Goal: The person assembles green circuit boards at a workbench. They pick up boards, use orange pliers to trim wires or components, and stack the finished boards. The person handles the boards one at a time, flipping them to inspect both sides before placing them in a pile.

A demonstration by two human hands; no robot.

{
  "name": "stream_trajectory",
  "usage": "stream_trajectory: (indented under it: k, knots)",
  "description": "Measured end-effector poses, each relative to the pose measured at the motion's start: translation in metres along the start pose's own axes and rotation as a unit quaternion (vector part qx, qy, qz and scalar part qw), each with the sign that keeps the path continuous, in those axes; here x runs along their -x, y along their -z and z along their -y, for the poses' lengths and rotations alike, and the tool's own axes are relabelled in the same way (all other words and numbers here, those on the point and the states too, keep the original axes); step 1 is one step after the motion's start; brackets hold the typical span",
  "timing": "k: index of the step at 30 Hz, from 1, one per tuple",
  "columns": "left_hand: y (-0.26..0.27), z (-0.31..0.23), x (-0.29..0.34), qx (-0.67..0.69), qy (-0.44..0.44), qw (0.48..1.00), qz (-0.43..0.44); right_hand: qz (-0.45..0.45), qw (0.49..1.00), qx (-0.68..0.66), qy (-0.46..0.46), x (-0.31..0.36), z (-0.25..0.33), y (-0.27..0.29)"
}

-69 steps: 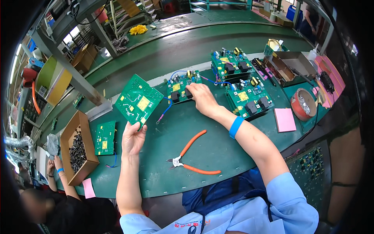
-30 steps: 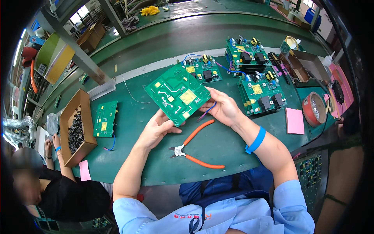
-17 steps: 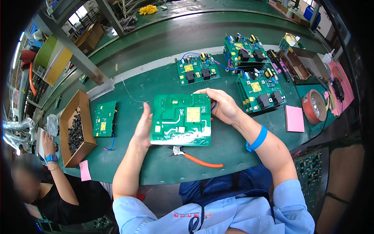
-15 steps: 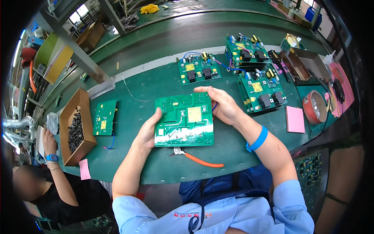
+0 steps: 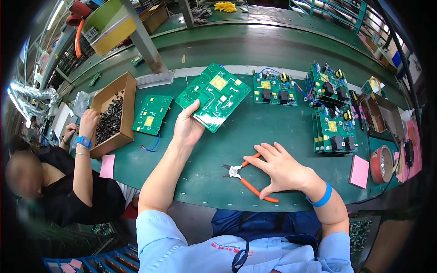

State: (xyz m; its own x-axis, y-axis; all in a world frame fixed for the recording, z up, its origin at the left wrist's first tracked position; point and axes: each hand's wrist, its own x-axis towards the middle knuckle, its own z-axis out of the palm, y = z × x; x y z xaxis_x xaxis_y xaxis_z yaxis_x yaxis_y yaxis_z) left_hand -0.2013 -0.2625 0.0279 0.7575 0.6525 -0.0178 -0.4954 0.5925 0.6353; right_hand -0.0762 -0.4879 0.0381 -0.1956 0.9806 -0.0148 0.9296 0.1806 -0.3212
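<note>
A green circuit board (image 5: 214, 98) is raised above the bench at a tilt, its solder side with a yellow patch facing me. My left hand (image 5: 189, 125) grips its lower left edge, thumb on top. Diagonal cutters with orange handles (image 5: 255, 187) lie on the green mat, jaws pointing left and handles apart. Over those handles my right hand (image 5: 287, 168) is spread open, fingertips by the upper handle and thumb by the lower one; whether it bears on them I cannot tell. Another board (image 5: 152, 113) lies left of the held one, a blue wire at its lower edge.
One board with components (image 5: 275, 88) lies at the back; stacked boards (image 5: 334, 129) stand to its right. Pink pads (image 5: 359, 172), a red round container (image 5: 381, 164) and an open box (image 5: 384, 113) sit far right. A co-worker's hand (image 5: 88, 125) is at a cardboard box (image 5: 125, 120) of small dark parts.
My right hand has let go of the board and come down over the cutters. My left hand has carried the board up and away, turning it. The view has shifted leftward.
</note>
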Motion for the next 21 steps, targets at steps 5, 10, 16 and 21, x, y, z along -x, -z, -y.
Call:
stream_trajectory:
  k: [5, 10, 16, 21]
  knots:
    - [0.002, 0.0, 0.0, 0.037, 0.009, 0.999, 0.006, 0.036, 0.998, 0.029, -0.031, 0.002, 0.01, 0.004]
    - [0.004, 0.002, -0.001, 0.023, 0.012, 1.0, 0.006, 0.032, 0.998, 0.03, -0.036, 0.005, 0.013, 0.001]
    - [0.002, 0.004, 0.002, 0.007, 0.017, 1.0, 0.008, -0.019, 1.0, 0.011, -0.016, 0.002, 0.01, -0.005]
    - [0.0, 0.003, 0.002, 0.005, 0.02, 0.999, 0.041, -0.128, 0.991, -0.006, -0.043, -0.001, -0.009, 0.002]
